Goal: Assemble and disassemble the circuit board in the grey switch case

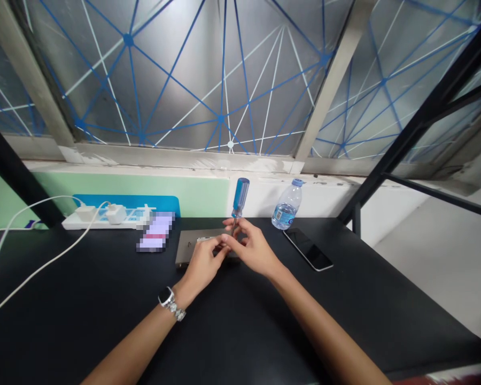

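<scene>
Head view: right hand (255,249) gripped the screwdriver (239,199) upright, handle at twelve o'clock, while left hand (202,263) fingers pinched its tip steady.

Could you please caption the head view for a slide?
Right hand holds a blue-handled screwdriver over a grey device, left hand by its tip.
</scene>
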{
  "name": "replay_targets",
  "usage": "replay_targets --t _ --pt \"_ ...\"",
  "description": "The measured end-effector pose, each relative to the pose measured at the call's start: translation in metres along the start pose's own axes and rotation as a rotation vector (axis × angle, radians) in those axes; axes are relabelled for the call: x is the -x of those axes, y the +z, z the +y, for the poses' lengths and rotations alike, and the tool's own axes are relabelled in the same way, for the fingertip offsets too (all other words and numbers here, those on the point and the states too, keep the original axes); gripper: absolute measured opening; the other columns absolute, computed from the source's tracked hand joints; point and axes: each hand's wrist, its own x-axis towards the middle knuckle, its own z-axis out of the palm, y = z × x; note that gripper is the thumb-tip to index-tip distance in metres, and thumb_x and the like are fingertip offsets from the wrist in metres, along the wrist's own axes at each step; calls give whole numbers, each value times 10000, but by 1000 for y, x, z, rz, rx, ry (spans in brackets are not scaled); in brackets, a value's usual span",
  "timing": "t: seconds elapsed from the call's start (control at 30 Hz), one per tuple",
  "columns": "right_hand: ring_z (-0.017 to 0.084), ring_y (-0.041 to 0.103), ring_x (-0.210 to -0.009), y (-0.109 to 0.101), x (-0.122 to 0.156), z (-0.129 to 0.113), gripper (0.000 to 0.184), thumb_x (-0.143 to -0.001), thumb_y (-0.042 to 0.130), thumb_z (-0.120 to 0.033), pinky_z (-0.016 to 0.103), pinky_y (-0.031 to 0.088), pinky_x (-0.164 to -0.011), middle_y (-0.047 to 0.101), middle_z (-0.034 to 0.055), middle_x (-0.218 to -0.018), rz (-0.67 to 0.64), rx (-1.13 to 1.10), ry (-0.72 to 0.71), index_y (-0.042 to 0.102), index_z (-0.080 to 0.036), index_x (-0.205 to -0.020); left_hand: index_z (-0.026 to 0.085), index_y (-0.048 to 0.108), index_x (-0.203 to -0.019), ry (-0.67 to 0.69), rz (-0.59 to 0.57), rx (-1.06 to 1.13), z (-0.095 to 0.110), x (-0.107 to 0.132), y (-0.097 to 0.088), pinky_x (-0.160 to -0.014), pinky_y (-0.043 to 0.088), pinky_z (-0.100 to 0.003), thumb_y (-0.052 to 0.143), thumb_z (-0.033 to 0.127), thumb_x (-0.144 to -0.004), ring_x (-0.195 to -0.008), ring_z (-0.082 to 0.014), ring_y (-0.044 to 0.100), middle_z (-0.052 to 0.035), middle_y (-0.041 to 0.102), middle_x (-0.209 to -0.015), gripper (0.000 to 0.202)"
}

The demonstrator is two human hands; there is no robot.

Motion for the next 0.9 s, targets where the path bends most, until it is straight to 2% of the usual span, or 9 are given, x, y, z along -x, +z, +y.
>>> replay_targets --t 0.07,0.13,0.23,0.37,0.43,0.57,0.63,0.77,0.9 --pt "144 618 -767 -4 1 0 334 -896 596 -342 230 498 -585 667 65 -1014 -97 -51 17 638 -194 -1192 170 721 -871 25 -49 -6 0 0 -2 -698 484 -270 520 253 -938 -753 -207 682 -36 744 -811 227" --pt "139 618 -731 -6 1 1 322 -915 568 -345 234 498 -592 679 55 -945 -137 -93 51 659 -181 -1176 179 722 -921 40 -74 1 1 1 -3 -730 488 -272 493 236 -950 -801 -206 685 -35 746 -863 238" --pt "136 591 -674 -4 0 4 237 -881 618 -344 233 483 -581 660 27 -802 -56 -82 81 696 -160 -1007 188 689 -1028 11 -43 18 0 2 1 -762 501 -276 564 252 -915 -836 -201 687 -40 744 -922 181" --pt "124 541 -621 2 -2 4 191 -809 704 -324 226 458 -563 585 -12 -674 94 -8 48 609 -168 -757 165 656 -876 -47 71 -24 -3 1 5 -641 484 -254 675 284 -835 -673 -179 655 -21 712 -757 127" --pt "126 547 -644 2 -2 3 185 -801 717 -331 220 449 -554 592 -11 -713 97 29 24 621 -174 -822 166 660 -836 -30 46 -17 -5 0 4 -636 475 -251 623 275 -873 -679 -182 659 -21 717 -744 121" --pt "149 618 -759 -6 2 1 311 -907 587 -342 231 476 -580 671 36 -945 -97 5 13 626 -208 -1186 163 684 -841 31 -85 -11 -6 0 -2 -690 484 -265 507 254 -942 -745 -193 671 -33 733 -805 223" --pt "159 633 -792 -10 3 2 323 -937 535 -325 250 495 -617 684 52 -982 -154 -13 17 628 -208 -1223 168 693 -898 48 -112 -8 -5 1 -3 -733 492 -276 470 245 -960 -788 -196 675 -42 737 -872 244" --pt "156 617 -730 -10 1 4 194 -894 606 -322 260 500 -635 674 37 -826 -62 -7 28 695 -172 -979 183 664 -1038 11 -74 18 -3 3 3 -780 504 -286 567 282 -921 -829 -197 675 -47 730 -928 182" --pt "130 563 -616 -2 -1 3 195 -820 699 -333 234 465 -559 610 -1 -683 60 17 27 613 -171 -752 164 647 -871 -50 63 -23 -3 3 8 -678 482 -263 676 301 -848 -719 -186 653 -23 704 -786 141"
